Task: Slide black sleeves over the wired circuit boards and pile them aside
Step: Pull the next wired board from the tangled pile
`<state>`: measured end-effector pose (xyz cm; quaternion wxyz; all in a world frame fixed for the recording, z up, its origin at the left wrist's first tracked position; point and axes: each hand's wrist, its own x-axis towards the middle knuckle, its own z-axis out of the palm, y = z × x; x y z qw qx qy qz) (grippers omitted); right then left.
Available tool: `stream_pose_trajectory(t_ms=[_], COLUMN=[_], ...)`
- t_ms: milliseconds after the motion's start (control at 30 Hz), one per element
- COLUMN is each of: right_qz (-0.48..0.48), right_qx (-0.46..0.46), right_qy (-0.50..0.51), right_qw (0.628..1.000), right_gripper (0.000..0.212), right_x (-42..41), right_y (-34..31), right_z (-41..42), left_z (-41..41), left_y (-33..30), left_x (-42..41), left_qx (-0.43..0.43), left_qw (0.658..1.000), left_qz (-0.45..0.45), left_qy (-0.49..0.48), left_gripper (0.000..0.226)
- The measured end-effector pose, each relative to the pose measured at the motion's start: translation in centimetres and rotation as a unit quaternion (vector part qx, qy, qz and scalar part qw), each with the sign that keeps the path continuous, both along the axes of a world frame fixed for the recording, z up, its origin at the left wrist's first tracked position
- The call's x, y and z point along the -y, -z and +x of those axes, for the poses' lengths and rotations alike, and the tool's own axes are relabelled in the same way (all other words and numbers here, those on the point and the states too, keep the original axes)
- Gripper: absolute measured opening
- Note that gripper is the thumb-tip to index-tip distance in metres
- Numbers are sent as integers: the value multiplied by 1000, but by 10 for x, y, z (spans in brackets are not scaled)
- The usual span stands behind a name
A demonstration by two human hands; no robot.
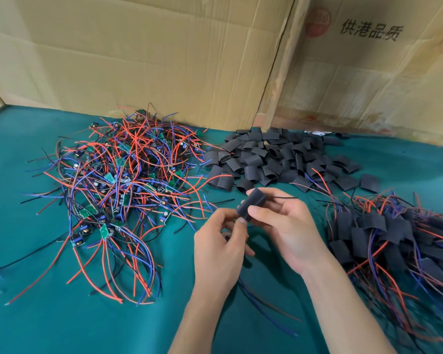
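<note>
- Left hand (219, 241), lower centre of the frame, nearest the camera with its bare forearm running off the bottom edge: fingers curled shut around the lower end of the black sleeve (251, 204); whether a board sits under the palm cannot be told.
- Right hand (288, 226), just right of the left and touching it at the fingertips: thumb and fingers pinched closed on the upper part of the same sleeve, which tilts up to the right above the cloth. A thin black wire (281, 198) sticks out of the sleeve's top end toward the right; blue and red wires trail down from under the hands toward the bottom centre.
- Cardboard sheets (149, 52), upper half of the frame: creased brown panels standing as a backdrop, the right one printed with dark characters.
- Green cloth (49, 315), covering the work surface across the lower half.
- Pile of wired circuit boards (120, 190), left of centre: small green boards tangled in red, blue and black leads, unsleeved.
- Pile of finished units (384, 238), right edge: boards in black sleeves, their wires fanning out toward the lower right.
- Heap of loose sleeves (274, 159), centre right, against the cardboard: flat and half-open black tubes, one or two wired pieces lying on its near edge.
</note>
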<state>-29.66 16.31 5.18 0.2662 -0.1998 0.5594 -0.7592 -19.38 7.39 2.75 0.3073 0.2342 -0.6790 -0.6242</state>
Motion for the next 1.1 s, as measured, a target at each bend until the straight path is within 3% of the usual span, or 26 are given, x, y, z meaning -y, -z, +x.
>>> stream_pose_trajectory(t_ms=[200, 400, 667, 767, 900, 1100], right_qz=[44, -66, -129, -145, -119, -16], right_qx=[-63, 74, 157, 161, 146, 72], right_qy=[3, 106, 112, 104, 93, 69], right_qw=[997, 989, 973, 971, 978, 995], right_gripper=[22, 23, 16, 20, 16, 24], right_x=[3, -2, -6, -7, -4, -1], right_y=[4, -1, -3, -2, 4, 5], right_z=[5, -6, -11, -13, -12, -8], left_z=[2, 2, 3, 2, 1, 0], left_y=[-1, -4, -4, -2, 1, -1], left_x=[2, 1, 0, 1, 1, 1], left_qx=[8, 21, 70, 66, 62, 44], left_qw=[1000, 997, 993, 992, 992, 998], left_qz=[20, 7, -53, -85, -97, -46], left_qy=[18, 70, 76, 73, 50, 26], left_gripper=[35, 40, 38, 28, 26, 19])
